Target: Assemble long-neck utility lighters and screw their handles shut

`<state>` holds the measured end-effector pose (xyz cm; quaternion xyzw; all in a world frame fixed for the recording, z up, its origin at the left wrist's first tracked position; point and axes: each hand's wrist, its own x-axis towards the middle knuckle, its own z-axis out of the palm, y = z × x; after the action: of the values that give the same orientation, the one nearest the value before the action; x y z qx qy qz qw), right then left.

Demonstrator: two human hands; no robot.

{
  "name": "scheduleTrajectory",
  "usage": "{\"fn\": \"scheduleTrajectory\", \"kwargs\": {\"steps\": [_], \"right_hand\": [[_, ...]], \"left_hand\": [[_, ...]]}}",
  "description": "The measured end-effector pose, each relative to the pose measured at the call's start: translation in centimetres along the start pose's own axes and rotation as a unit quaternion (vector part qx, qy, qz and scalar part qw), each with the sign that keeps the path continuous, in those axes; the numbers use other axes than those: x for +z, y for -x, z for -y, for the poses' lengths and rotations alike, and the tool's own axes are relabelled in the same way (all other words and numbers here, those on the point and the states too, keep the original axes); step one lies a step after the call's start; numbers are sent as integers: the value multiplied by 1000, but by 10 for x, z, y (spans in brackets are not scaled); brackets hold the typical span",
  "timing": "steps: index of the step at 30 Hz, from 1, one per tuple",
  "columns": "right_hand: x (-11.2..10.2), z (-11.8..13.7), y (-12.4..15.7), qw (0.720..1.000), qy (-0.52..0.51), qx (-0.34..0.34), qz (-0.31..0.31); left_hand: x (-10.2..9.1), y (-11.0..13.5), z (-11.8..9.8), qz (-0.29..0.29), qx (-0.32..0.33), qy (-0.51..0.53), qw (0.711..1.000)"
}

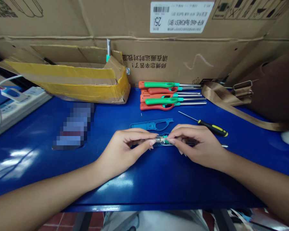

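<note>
My left hand (125, 149) and my right hand (197, 144) meet over the middle of the blue table (144, 179). Together they pinch a small lighter core (162, 139), a silver metal piece with a green part and a thin metal tube running right under my right hand. It sits just above a blue plastic lighter shell half (163, 144). A second blue shell half (152, 124) lies flat on the table just beyond my fingers.
Several finished red and green long-nosed lighters (168, 95) lie stacked at the back. A black and yellow screwdriver (207, 125) lies right of them. An open taped cardboard box (72, 78), a white power strip (16, 102), a tan strap (226, 99) and large cartons (183, 61) border the table.
</note>
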<state>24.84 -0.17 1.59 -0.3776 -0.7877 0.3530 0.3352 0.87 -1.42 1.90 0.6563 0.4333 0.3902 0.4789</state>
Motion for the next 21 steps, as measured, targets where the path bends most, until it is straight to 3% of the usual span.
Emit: {"fn": "scheduleTrajectory", "kwargs": {"steps": [21], "right_hand": [[1, 4, 0, 1000, -11, 23, 0]], "left_hand": [[3, 3, -3, -19, 33, -29, 999]]}}
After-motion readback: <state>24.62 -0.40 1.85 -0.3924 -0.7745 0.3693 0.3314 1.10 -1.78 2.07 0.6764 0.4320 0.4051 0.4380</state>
